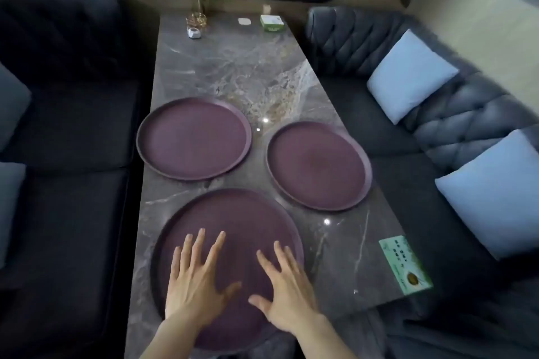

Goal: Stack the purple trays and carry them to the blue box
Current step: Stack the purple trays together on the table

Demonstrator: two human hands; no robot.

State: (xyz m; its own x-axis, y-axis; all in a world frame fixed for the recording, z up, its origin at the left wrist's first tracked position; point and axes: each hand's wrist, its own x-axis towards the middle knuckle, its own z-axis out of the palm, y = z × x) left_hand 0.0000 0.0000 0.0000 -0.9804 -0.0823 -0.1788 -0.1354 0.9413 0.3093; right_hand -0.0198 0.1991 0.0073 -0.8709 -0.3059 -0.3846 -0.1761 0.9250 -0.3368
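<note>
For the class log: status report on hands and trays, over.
Both hands open, left hand and right hand over the nearest purple tray. Three trays unstacked. Nothing in the way.

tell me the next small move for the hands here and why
Probably reach the left hand forward to the far left tray and lift it onto the near tray. All three trays, including the right tray, lie apart on the table, none stacked, and both hands, the right hand too, hover open and empty.

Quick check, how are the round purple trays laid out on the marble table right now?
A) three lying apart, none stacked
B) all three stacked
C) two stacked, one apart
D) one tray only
A: the near round purple tray under both open hands, the far-left tray and the right tray each lie flat and apart on the grey marble table.
</note>
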